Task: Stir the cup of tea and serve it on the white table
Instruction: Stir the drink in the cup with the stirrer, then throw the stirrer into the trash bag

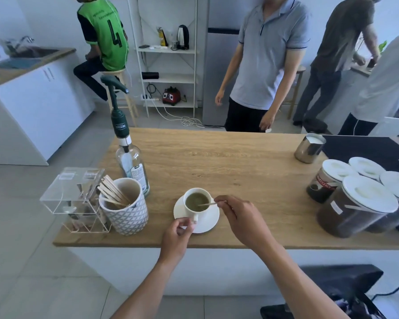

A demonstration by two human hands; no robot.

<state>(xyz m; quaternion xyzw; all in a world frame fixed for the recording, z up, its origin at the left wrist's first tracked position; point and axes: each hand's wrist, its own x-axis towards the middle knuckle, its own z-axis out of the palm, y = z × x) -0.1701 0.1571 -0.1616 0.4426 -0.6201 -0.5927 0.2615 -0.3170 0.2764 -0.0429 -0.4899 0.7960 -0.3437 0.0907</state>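
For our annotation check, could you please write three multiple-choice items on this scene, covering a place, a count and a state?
1. Where does the cup stand?
A. on a saucer
B. on a shelf
C. on the floor

2. How many white jar lids show at the right?
A. one
B. four
C. seven

3. What is the right hand doing?
A. resting flat on the counter
B. holding a stick in the tea
C. lifting the bottle

Answers: 1 A, the saucer lies under it; 2 B, four lids are clustered there; 3 B, the stick reaches into the tea, while the left hand pinches the handle.

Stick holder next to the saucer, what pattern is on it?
The stick holder has a grey-and-white diamond lattice pattern, seen in the head view, the only one.
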